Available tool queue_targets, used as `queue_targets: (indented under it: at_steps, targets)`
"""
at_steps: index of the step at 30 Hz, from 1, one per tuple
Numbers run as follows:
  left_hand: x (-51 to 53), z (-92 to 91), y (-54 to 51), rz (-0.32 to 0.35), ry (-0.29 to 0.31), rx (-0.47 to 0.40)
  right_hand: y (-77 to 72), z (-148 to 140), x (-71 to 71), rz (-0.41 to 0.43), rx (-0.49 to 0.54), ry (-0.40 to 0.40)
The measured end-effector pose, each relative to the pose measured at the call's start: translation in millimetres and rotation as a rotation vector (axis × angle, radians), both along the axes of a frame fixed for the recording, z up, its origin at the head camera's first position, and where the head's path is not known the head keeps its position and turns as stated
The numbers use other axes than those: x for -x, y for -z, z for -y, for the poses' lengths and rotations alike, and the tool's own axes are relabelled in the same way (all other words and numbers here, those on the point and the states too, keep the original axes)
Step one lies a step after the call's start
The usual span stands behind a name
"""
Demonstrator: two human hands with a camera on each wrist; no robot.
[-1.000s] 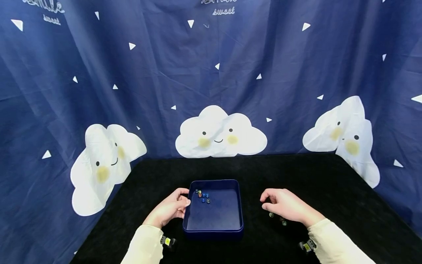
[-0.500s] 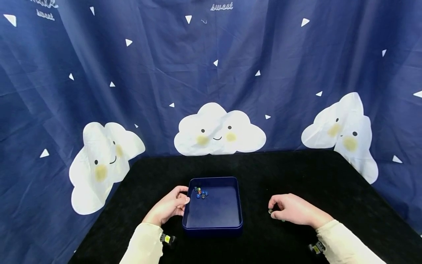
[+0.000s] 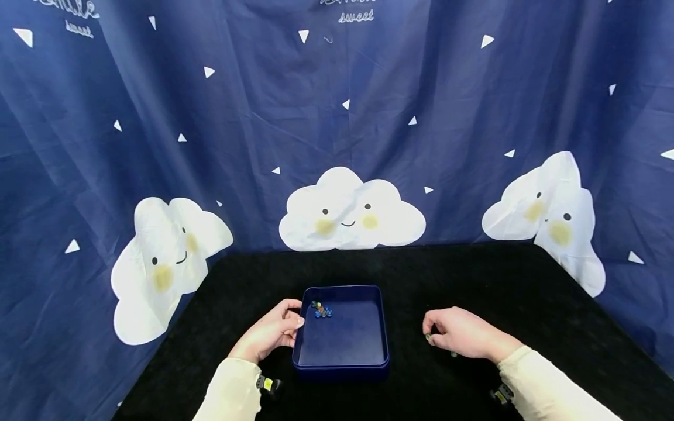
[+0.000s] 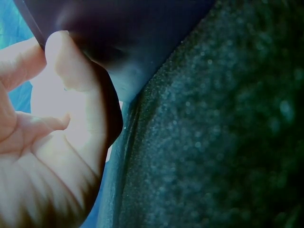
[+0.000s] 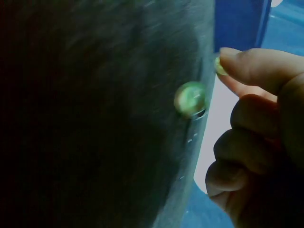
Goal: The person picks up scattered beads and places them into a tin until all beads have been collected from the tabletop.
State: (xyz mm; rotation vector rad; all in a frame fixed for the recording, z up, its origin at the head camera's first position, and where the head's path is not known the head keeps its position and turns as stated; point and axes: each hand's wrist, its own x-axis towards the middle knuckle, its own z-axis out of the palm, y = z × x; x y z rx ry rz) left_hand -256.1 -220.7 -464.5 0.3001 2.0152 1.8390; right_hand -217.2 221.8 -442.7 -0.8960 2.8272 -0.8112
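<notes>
My left hand (image 3: pixel 271 332) grips the left side of a square dark blue box (image 3: pixel 344 345), thumb at the rim. In the left wrist view its fingertips bear on the box wall (image 4: pixel 142 42). Several small glass marbles (image 3: pixel 322 311), blue, orange and greenish, lie clustered near the far left corner inside. To the right of the box, my right hand (image 3: pixel 468 334) pinches a yellowish-green marble (image 5: pixel 220 66) between thumb and forefinger, low over the cloth. Close by, a green marble (image 5: pixel 191 99) lies on the cloth, mostly hidden under the hand in the head view.
Black cloth (image 3: pixel 421 275) covers the table. A dark blue curtain (image 3: pixel 337 117) with white smiling clouds hangs behind and around it. Small camera units (image 3: pixel 270 385) are strapped at both wrists.
The right hand has come down over the loose marbles, pinched one and shifted it slightly left. Inside the box, the marbles have rolled closer together. The left hand stays put.
</notes>
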Motion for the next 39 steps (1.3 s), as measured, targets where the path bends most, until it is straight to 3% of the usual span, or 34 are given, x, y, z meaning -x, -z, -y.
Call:
queue_targets:
  at_steps: [5,13,18,29,39]
  targets:
    - [-0.1,0.1,-3.1,0.001,-0.004,0.0,-8.7,15.7,0.9,-0.088,0.106,0.041]
    - [4.0,-3.2,-4.6,-0.016,0.001,0.011,-15.1,45.3,9.6,-0.125,0.213,0.136]
    - [8.0,-5.8,-4.5,-0.015,0.013,0.0,-13.6,58.8,16.7,-0.15,0.235,0.161]
    - [0.9,4.4,6.4,0.007,0.017,-0.019,-6.3,87.4,19.4,-0.14,0.258,0.139]
    - [3.2,-1.3,0.5,-0.006,0.021,-0.007,-6.2,93.2,26.3,-0.138,0.209,0.173]
